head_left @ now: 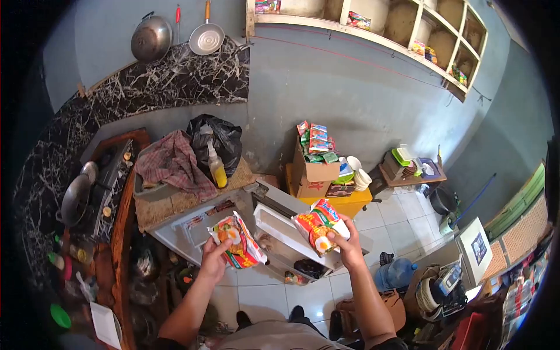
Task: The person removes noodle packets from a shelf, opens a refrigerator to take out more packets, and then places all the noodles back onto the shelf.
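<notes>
My left hand (214, 261) is closed on the edge of an instant noodle packet (238, 240), red, white and green with a picture of noodles and an egg. A similar instant noodle packet (318, 224) is gripped in my right hand (350, 244), with the thumb across its front. Both packets are held up side by side, apart from each other. Below and behind them is a grey unit that looks like an opened fridge (280, 224), with a dark bag (309, 268) low inside it; the packets hide part of it.
A cardboard box (315, 178) of sachets stands on a yellow stand (344, 205) by the wall. At left are a stove (108, 186), a checked cloth (172, 160) and a spray bottle (217, 169). Wall shelves (379, 35) hang above. A blue water jug (395, 274) sits at right.
</notes>
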Demonstrator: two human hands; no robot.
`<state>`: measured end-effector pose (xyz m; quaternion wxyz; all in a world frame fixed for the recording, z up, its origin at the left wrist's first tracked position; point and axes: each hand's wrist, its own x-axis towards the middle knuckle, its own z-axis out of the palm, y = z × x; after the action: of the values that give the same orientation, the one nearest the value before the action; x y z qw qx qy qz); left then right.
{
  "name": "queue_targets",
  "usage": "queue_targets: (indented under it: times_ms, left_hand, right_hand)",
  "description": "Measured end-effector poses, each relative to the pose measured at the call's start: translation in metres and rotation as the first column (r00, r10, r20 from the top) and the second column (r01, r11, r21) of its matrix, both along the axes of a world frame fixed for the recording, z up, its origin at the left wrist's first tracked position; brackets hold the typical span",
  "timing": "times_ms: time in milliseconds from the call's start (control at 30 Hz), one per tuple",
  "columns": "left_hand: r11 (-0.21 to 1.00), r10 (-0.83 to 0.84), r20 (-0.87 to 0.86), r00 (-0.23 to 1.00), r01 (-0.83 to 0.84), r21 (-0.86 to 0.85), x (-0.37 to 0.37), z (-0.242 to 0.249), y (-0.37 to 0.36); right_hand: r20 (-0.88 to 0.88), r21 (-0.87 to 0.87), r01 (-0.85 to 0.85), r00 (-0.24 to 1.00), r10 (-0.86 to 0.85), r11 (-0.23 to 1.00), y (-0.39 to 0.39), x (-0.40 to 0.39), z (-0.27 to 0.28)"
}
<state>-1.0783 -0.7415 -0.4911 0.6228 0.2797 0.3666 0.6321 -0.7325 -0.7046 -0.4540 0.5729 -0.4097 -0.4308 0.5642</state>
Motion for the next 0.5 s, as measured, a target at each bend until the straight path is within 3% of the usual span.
queue_targets:
  times_ms: [133,333,500]
  left_hand:
    - [0.997,0.079,0.009,0.997,-0.079,-0.009,0.037,-0.008,-0.010]
    - [0.979,0.197,0.008,0.980,-0.196,-0.056,0.078,-0.007,-0.036]
    - [0.965,0.243,-0.024,0.970,-0.244,-0.095,0.084,-0.010,-0.058]
  right_hand:
    - [-0.014,0.015,-0.016,1.000,0.016,1.000,0.026,0.032,-0.011]
    - [0.066,-0.041,-0.200,0.977,0.202,0.979,0.043,0.052,-0.037]
    - [0.020,-0.120,-0.325,0.944,0.330,0.938,0.041,0.044,-0.051]
